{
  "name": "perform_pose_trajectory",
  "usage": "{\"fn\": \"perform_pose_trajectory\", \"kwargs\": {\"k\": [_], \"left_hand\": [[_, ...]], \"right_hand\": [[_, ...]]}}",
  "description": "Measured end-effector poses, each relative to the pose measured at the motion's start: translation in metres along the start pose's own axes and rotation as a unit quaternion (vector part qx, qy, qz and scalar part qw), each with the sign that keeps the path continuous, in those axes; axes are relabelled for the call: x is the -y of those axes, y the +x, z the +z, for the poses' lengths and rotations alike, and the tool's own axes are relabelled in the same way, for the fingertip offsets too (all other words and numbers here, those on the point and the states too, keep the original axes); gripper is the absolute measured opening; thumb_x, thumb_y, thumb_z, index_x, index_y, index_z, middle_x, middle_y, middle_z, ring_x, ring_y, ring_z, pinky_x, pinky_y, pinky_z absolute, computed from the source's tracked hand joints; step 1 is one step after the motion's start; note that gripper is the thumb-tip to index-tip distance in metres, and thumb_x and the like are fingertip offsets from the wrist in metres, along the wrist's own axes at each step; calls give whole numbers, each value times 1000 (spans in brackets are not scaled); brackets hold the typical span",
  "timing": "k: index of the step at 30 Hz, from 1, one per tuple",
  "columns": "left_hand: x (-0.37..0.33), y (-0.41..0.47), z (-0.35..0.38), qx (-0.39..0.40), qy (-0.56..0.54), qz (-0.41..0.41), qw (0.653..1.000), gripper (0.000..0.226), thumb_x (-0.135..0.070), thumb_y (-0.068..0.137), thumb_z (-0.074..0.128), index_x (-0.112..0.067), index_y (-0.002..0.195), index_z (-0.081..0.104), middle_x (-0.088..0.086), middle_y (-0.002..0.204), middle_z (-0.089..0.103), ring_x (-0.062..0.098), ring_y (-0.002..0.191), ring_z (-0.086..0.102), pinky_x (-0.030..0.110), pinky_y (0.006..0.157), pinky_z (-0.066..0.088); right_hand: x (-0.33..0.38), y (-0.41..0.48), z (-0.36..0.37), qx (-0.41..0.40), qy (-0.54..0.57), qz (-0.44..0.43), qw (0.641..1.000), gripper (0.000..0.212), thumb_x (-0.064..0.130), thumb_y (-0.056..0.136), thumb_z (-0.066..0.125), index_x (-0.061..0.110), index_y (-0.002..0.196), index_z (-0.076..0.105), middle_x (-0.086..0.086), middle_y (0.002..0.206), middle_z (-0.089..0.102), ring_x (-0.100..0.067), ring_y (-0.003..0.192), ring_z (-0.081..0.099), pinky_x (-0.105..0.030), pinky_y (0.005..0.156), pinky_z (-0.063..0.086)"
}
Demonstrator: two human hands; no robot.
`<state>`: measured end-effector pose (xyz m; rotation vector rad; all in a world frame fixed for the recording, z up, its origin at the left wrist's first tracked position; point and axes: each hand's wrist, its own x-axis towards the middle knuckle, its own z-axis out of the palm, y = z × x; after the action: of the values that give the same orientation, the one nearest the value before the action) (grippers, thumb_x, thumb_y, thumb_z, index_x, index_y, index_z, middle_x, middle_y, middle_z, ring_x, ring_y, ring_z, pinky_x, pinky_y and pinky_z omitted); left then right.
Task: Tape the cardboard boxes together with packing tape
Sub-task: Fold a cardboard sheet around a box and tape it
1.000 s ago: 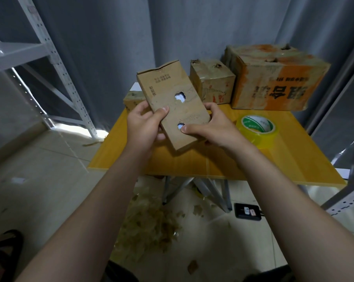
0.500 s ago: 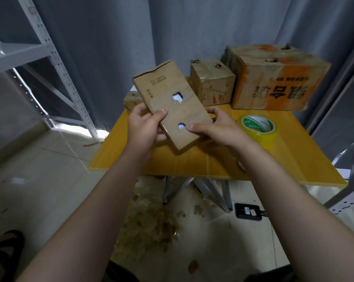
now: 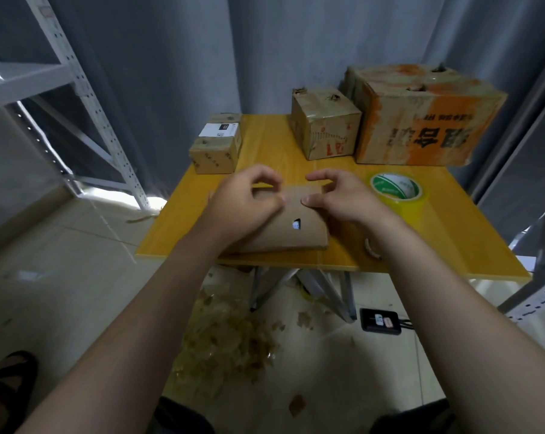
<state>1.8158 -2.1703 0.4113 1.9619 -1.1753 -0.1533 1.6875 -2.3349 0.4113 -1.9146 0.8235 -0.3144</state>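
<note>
A flattened brown cardboard box [image 3: 299, 236] with a hole in its face lies on the yellow table [image 3: 274, 145], close to the front edge. My left hand [image 3: 244, 203] and my right hand [image 3: 338, 198] sit over its far end, fingers curled, pinching the far edge from either side. A roll of clear packing tape with a green-printed core [image 3: 396, 191] stands just right of my right hand. Three taped boxes stand at the back: a small one [image 3: 216, 151] on the left, a medium one [image 3: 326, 126] in the middle, and a large orange-printed one [image 3: 421, 120] on the right.
A small round scrap [image 3: 371, 248] lies on the table by my right forearm. Metal shelving [image 3: 77, 89] stands to the left, and more racking at the right edge. Torn tape scraps [image 3: 227, 339] and a black device [image 3: 380, 321] lie on the floor under the table.
The flattened box, held up and tilted in front of me before, has come down flat onto the table. Both hands shifted from its sides to its far edge.
</note>
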Motion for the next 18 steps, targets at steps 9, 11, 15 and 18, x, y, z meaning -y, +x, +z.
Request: {"fn": "perform_pose_trajectory", "kwargs": {"k": [9,11,15,18], "left_hand": [[-8,0,9,264,197,-17,944,102,-48,75,88,-38,158,30,-9,158,29,21,144,31,53,121,29],[-8,0,8,258,197,-24,946,103,-46,77,88,-36,159,28,-8,159,29,23,144,33,52,119,32],[-10,-1,9,234,192,-38,952,101,-47,78,87,-34,160,28,-7,159,31,22,144,35,48,116,38],[-15,-3,13,176,148,-31,973,85,-53,85,79,-32,156,39,-7,153,41,17,137,43,40,109,44]], "right_hand": [[-20,-6,-44,-177,-340,18,923,47,30,93,68,38,137,56,-9,144,50,-42,137,32,-50,107,38],[-28,-11,-50,-163,-360,38,918,52,28,94,65,39,143,51,-9,145,49,-41,135,31,-50,105,34],[-35,-19,-53,-177,-352,4,919,53,28,94,70,42,143,54,-3,137,64,-35,132,47,-52,106,30],[-30,-22,-50,-210,-252,-68,942,63,12,94,68,43,146,51,-2,139,63,-30,132,53,-51,108,37]]}}
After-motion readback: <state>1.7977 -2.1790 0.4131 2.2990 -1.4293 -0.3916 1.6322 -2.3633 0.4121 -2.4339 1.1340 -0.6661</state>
